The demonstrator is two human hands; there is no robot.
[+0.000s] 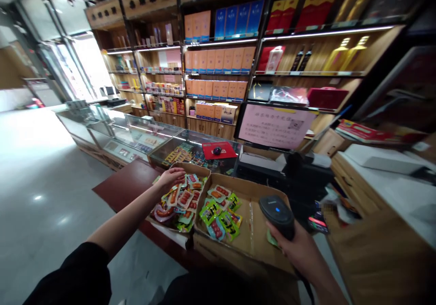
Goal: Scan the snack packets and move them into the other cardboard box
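My right hand [296, 241] grips a black barcode scanner [277, 212], a small blue light glowing on its top. Below the scanner is the right part of a cardboard box [250, 255], where green packets [226, 225] and a few sausage packs lie toward the left. My left hand [173, 178] is stretched over the far side of a second cardboard box [200, 218]. Its fingers are extended and loosely bent, with nothing visible in them. Under that hand lie several vacuum-packed sausages [185, 199] in a heap.
Behind the boxes runs a glass counter [163, 137] with a red mat [220, 150] and a mouse. A monitor [275, 125] covered by a pink sheet stands at the back right. Shelves of boxed goods [220, 59] line the wall. A brown board [126, 182] lies to the left.
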